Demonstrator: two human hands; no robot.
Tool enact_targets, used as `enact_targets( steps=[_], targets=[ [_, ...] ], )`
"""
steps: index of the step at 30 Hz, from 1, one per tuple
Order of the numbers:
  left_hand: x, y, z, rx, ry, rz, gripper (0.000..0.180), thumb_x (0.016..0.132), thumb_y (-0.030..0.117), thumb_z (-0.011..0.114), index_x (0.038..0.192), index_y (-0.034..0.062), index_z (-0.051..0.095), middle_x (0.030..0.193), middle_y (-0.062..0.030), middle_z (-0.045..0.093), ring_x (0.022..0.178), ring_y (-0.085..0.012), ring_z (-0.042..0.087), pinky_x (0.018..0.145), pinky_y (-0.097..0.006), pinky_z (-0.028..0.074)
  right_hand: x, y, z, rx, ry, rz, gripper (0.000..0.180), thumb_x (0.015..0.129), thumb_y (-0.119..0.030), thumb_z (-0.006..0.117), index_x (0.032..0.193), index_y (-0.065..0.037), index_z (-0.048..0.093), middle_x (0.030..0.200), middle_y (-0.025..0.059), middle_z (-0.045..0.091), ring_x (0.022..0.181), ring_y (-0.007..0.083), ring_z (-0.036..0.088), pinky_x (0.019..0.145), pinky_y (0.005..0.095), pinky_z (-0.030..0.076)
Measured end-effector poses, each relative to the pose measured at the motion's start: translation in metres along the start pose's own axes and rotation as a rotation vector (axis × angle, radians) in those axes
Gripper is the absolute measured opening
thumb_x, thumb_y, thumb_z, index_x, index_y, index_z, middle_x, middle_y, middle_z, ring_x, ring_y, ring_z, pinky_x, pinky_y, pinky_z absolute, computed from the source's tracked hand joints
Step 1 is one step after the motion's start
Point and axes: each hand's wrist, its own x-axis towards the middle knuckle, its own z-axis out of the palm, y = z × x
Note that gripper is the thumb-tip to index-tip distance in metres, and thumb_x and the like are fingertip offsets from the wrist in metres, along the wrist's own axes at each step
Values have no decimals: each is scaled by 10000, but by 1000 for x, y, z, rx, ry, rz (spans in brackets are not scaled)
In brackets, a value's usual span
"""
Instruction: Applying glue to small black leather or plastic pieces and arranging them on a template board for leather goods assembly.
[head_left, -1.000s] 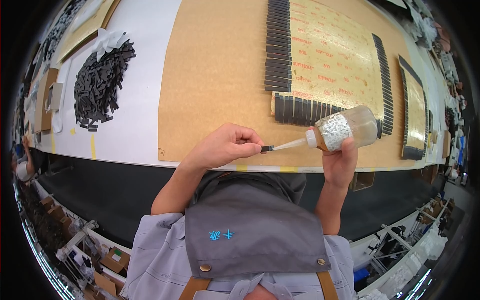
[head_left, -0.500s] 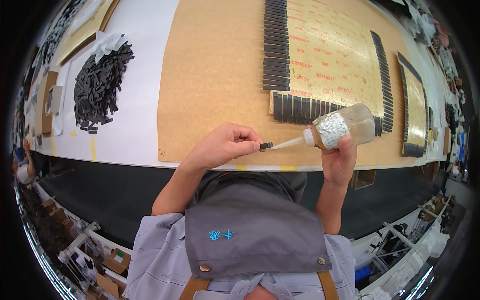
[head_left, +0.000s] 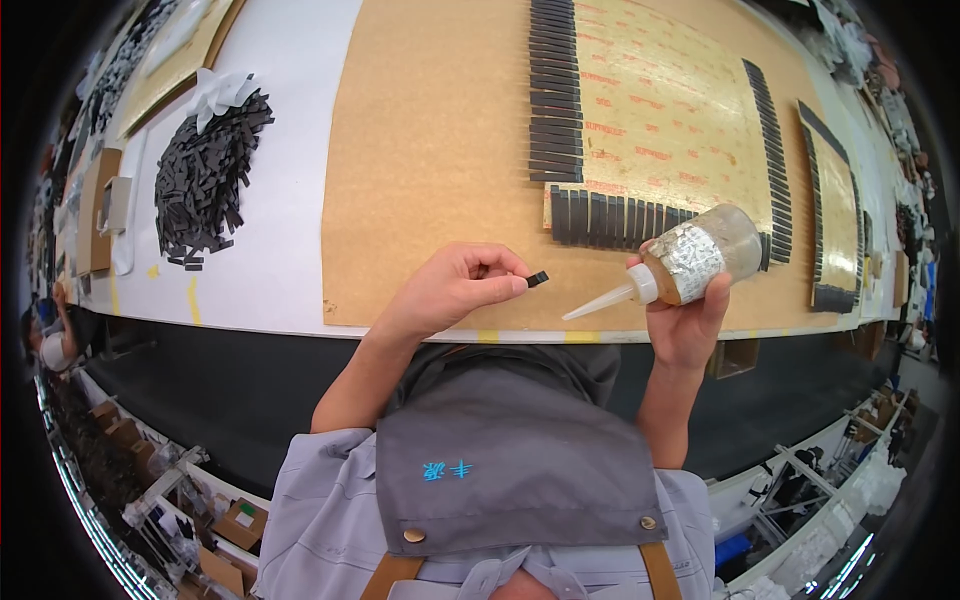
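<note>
Between thumb and fingertips, my left hand (head_left: 455, 287) pinches a small black strip (head_left: 538, 279) above the brown board. My right hand (head_left: 682, 318) is wrapped round a clear squeeze bottle (head_left: 738, 245) with a silvery label, a white cap and a long tapered nozzle (head_left: 598, 302). The bottle lies tilted, its nozzle pointing down and left, a short gap away from the strip. What liquid is inside cannot be made out. Behind the bottle, a yellowish sheet (head_left: 655, 120) with red print has rows of black strips (head_left: 610, 218) along its edges.
A heap of loose black strips (head_left: 205, 175) lies on the white table at left, with a crumpled white piece (head_left: 220, 95) on top. The brown board (head_left: 430, 140) spans the middle. At right lies another edged sheet (head_left: 832, 215). A cardboard box (head_left: 97, 212) stands far left.
The nozzle has drawn away from the strip, the bottle shifting slightly right. My left hand still pinches the strip, which has tilted upward a little.
</note>
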Motion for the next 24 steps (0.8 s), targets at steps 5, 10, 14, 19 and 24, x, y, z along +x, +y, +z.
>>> enact_targets(
  steps=[5,10,14,19,24],
  targets=[
    [2,-8,-9,-119,-45,89,99,830,96,591,886,14,594,720,-3,546,631,-51,468,550,-182,355,1,5,0,-65,15,-47,631,846,-484,532,1287,-67,358,1171,96,529,1059,274,546,928,484,439],
    [5,-21,-5,-325,-228,330,74,837,89,520,835,16,531,771,-72,510,630,-98,448,562,-213,371,3,8,8,-130,17,-76,635,838,-484,546,1276,-60,368,1161,79,534,1054,257,552,934,491,432],
    [4,-18,-6,-261,-241,321,105,811,124,518,797,20,518,786,-78,498,651,-104,446,567,-215,370,3,9,9,-175,9,-97,646,832,-484,555,1271,-49,371,1155,76,538,1047,250,558,937,499,426],
    [2,-15,-5,-220,-295,310,96,777,113,535,788,32,484,784,-11,435,688,-87,425,631,-217,358,2,14,7,-164,-8,-95,642,831,-472,564,1269,-44,371,1154,78,539,1047,251,558,937,504,424],
    [3,-16,-4,-217,-301,317,113,778,130,543,775,31,486,787,-11,436,688,-86,414,629,-214,351,2,16,8,-170,-22,-93,636,831,-458,570,1263,-33,374,1151,86,542,1049,253,557,935,510,423]
  ],
)
